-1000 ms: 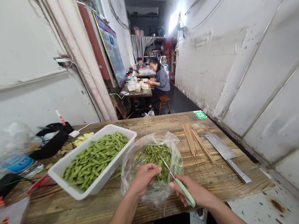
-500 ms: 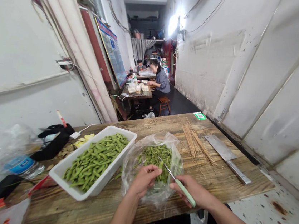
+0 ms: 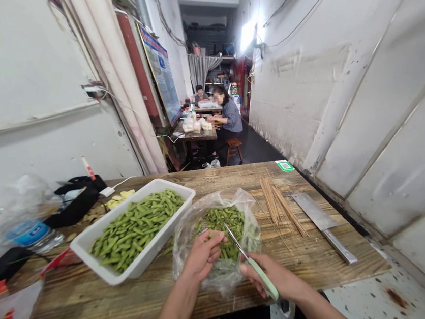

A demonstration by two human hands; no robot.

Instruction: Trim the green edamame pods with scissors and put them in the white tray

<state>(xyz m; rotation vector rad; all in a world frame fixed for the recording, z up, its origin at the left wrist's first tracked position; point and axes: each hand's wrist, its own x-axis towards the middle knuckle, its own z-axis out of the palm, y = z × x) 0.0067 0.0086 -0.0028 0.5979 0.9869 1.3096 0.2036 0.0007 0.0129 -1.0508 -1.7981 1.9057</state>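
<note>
My left hand is pinched above a clear plastic bag, with a green edamame pod partly showing between the fingertips. Scissors with pale green handles are in my right hand. Their blades point up and left over the bag, close to my left fingertips. Inside the open bag lies a heap of green pods and trimmed bits. To the left, a white plastic tub holds many edamame pods.
Thin wooden skewers and a cleaver lie right of the bag on the wooden table. A water bottle and a black bag are at the left. Farther back, two people sit at other tables.
My left hand has moved slightly left and turned, drawing away from the scissor tips. The scissors stay over the bag, their blades looking a little more apart.
</note>
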